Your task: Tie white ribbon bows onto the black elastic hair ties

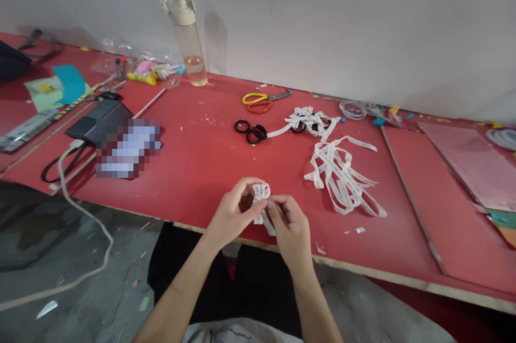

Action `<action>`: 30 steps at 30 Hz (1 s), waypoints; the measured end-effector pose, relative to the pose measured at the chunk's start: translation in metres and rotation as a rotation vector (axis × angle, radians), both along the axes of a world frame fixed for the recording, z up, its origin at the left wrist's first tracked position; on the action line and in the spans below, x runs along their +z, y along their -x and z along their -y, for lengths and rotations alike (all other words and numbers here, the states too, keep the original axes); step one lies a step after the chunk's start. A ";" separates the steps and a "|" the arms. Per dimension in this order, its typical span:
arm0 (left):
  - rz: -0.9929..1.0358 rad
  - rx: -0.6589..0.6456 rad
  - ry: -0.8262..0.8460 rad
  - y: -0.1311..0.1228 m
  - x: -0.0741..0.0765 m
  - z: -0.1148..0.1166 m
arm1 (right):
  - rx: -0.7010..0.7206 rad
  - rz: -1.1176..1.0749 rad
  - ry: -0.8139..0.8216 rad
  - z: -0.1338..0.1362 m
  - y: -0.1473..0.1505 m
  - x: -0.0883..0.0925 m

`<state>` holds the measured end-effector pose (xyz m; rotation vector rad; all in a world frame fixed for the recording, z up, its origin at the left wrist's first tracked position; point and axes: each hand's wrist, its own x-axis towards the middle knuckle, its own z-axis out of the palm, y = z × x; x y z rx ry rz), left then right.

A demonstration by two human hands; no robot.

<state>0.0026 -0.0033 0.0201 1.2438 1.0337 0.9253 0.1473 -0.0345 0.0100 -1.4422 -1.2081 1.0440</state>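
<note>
Over the front edge of the red table (pixel 193 138), both my hands pinch a small folded loop of white printed ribbon (pixel 261 192). My left hand (pixel 231 214) grips the ribbon from the left with thumb and fingers closed. My right hand (pixel 291 224) pinches it from the right, and a short ribbon tail hangs below the fingers. A loose pile of the same white ribbon strips (pixel 342 179) lies on the table to the right of my hands. Several black rings (pixel 250 131) lie further back in the middle.
Yellow-and-orange handled scissors (pixel 262 100) lie near the wall beside more ribbon (pixel 310 120). A clear bottle (pixel 189 42) stands at the back left. A black case (pixel 97 120), a cable (pixel 68 171) and stationery sit left. A metal rod (pixel 411 203) and pink sheet (pixel 471 163) lie right.
</note>
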 end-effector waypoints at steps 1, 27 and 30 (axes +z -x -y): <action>-0.055 0.002 -0.027 0.003 0.000 0.000 | 0.018 0.006 0.002 0.000 -0.001 0.000; -0.398 0.151 -0.208 0.002 -0.010 0.005 | 0.096 0.140 -0.039 0.002 0.002 -0.002; -0.394 0.149 -0.217 0.002 -0.010 0.005 | 0.086 0.139 -0.047 0.001 0.002 -0.001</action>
